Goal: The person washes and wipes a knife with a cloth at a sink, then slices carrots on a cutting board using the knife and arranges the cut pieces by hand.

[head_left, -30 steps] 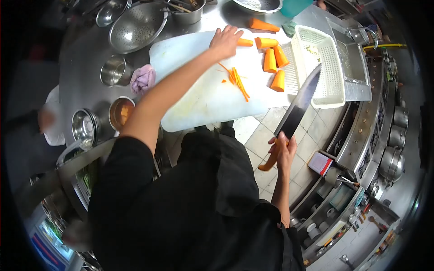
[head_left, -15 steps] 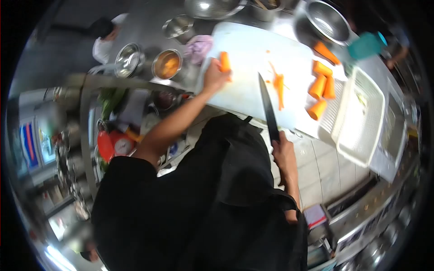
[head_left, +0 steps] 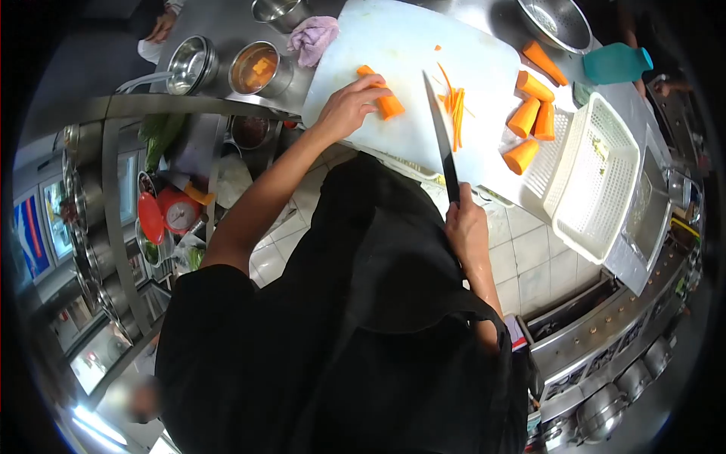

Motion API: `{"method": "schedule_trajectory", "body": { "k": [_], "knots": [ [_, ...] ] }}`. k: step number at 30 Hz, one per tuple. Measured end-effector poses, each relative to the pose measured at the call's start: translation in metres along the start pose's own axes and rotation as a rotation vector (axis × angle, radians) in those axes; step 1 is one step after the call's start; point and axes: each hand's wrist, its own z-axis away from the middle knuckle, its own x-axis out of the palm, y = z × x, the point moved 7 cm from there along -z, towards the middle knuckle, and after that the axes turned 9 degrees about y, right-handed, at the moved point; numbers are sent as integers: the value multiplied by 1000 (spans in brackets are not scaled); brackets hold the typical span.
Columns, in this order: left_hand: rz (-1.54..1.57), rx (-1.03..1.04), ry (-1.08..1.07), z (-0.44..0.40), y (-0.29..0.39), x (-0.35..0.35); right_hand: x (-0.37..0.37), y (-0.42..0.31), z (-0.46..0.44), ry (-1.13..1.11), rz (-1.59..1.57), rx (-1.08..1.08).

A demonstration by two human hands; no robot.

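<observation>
On the white cutting board (head_left: 412, 45), my left hand (head_left: 349, 110) has its fingers closed over an orange carrot piece (head_left: 390, 108), which partly shows past the fingertips. My right hand (head_left: 466, 227) grips the dark handle of a long kitchen knife (head_left: 441, 129). The blade points away from me over the board, a short gap to the right of the carrot piece. Thin carrot strips (head_left: 456, 113) lie just right of the blade. Several thick peeled carrot pieces (head_left: 523, 117) are grouped at the board's right side.
A white perforated basket (head_left: 563, 216) stands at the right, near a teal bottle (head_left: 616, 64) and a metal colander (head_left: 560, 23). Left of the board are a pink cloth (head_left: 312, 39), a metal bowl with orange contents (head_left: 257, 68) and stacked metal bowls (head_left: 189, 64). Other people's hands show at both edges.
The view has shifted, so the board sits higher. The carrot piece under my left hand now lies slanted, its lower end nearer the knife. My right hand still holds the knife.
</observation>
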Motion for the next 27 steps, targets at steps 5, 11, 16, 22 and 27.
{"method": "schedule_trajectory", "body": {
  "k": [5, 11, 16, 22, 27],
  "knots": [
    [143, 39, -221, -8, -9, 27, 10, -14, -7, -20, 185, 15],
    [143, 137, -282, -10, -5, 30, 17, -22, -17, -16, 271, 47],
    [136, 81, -313, -10, 2, 28, 0, -44, -9, -36, 324, -5],
    [154, 72, -241, -7, 4, 27, -13, -57, -5, -131, 348, -34],
    [158, 82, -182, -4, 4, 23, 8, -56, -27, -99, 330, -77]
  ]
}}
